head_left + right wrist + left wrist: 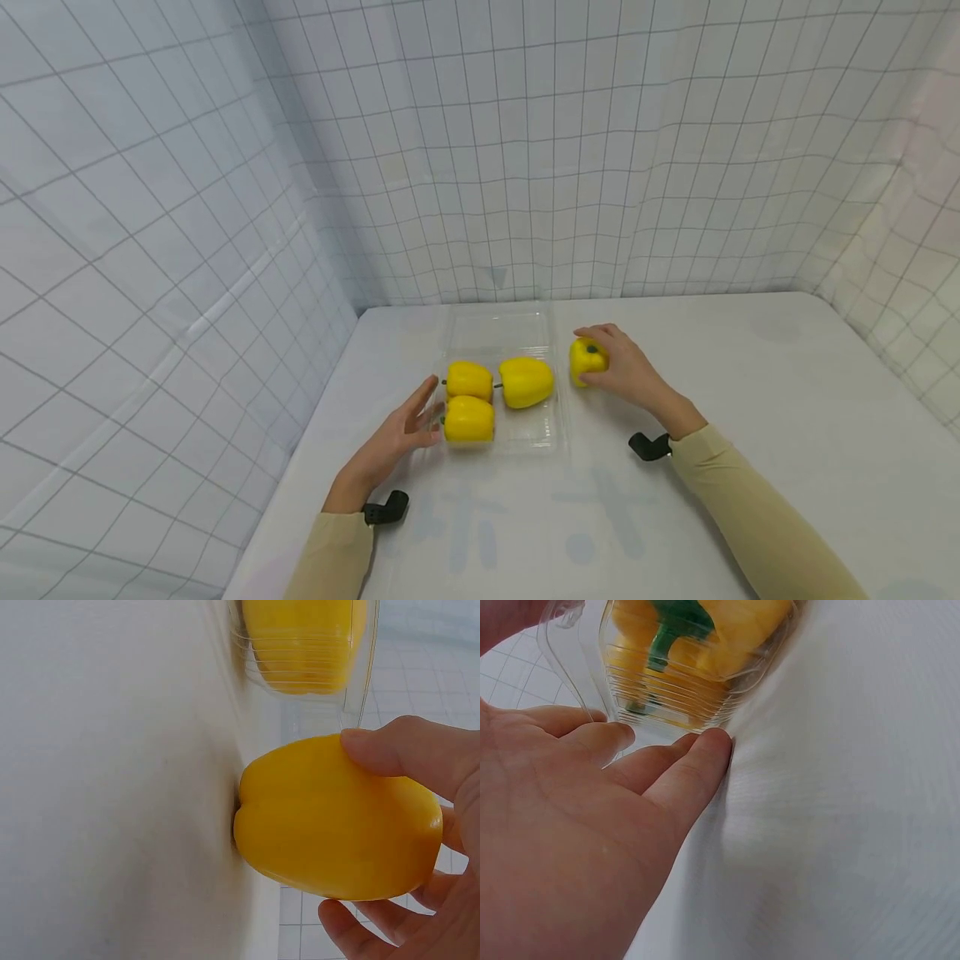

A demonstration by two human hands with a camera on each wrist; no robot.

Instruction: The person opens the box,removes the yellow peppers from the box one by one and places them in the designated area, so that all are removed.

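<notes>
A clear plastic clamshell box lies with its lid folded back towards the wall. Inside it are three yellow bell peppers: one at the back left, one at the front left and one at the back right. My left hand is at the box's left side, thumb and fingers apart; in the left wrist view its fingertips meet the ribbed wall. Right of the box, my right hand grips another yellow bell pepper, whose end appears to be on the table.
The white table extends to the right and front of the box. A white cloth with a grid of dark lines hangs behind the table and along both sides. Black wrist devices sit at both cuffs.
</notes>
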